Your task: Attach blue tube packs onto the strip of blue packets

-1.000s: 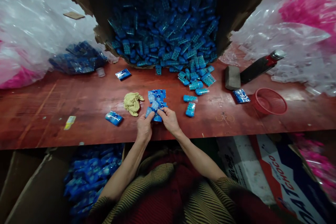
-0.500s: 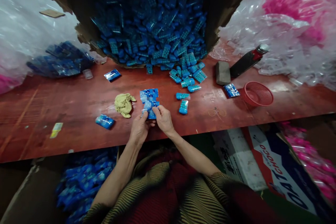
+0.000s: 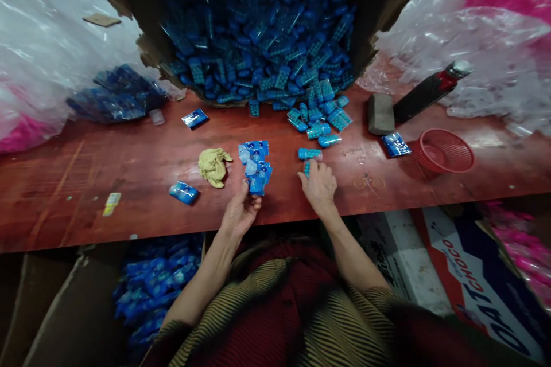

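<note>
My left hand (image 3: 241, 210) pinches the lower edge of a blue printed sachet (image 3: 257, 186) between thumb and fingers. Directly beyond it, more blue sachets (image 3: 255, 152) lie overlapped in a small stack on the table. My right hand (image 3: 321, 188) is closed over a small clear container (image 3: 307, 169) of blue-green pellets, mostly covered by the fingers. Just above that hand, another such container (image 3: 310, 153) with a blue end lies on its side. A crumpled yellow cloth (image 3: 212, 166) sits to the left of the stack.
A torn cardboard box (image 3: 394, 6) at the back spills many pellet containers onto the red table (image 3: 146, 152). To the right stand a grey block (image 3: 381, 114), a dark bottle (image 3: 424, 94) and a red basket (image 3: 447, 152). Loose blue packets (image 3: 183, 192) lie at left.
My right hand has left the sachets and moved right onto the nearest pellet container. My left hand still holds a sachet. The whole view has shifted slightly.
</note>
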The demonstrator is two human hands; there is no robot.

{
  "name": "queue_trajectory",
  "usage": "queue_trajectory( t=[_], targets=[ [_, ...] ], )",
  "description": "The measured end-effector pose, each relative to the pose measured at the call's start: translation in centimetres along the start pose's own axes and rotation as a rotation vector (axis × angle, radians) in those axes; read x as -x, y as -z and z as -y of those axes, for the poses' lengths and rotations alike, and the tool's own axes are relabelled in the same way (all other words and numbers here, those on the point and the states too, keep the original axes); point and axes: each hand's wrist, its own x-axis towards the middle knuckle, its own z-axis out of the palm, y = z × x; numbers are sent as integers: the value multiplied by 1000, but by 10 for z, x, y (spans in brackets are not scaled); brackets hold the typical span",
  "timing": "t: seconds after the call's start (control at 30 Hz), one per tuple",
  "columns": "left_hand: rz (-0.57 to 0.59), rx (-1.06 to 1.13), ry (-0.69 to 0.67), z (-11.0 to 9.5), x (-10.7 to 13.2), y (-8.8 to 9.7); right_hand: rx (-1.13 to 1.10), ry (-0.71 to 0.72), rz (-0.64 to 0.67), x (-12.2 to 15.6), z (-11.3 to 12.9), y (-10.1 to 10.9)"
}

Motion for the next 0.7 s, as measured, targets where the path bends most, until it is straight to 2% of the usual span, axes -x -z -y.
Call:
queue_trajectory(
  t=[0.07,0.13,0.2,0.3,0.37,0.43,0.53,0.7],
  targets=[
    [-19,7,27,1,0,-1,-18,35,33,4,2,-5],
    [-67,10,42,0,0,-3,-159,35,62,6,6,-9],
    [-113,11,46,0,0,-4,-449,0,147,6,10,-8],
    [-132,23,41,1,-1,-5,-957,-62,385,7,18,1],
    [-117,32,39,2,-2,-4,-1143,-46,476,11,26,9],
    [-99,36,34,4,-2,-4,-1181,28,469,17,35,13],
    [-81,38,20,5,-2,-4,-1117,130,441,25,43,14],
    [-60,40,6,4,-3,-2,-990,196,436,29,44,12]
  ],
)
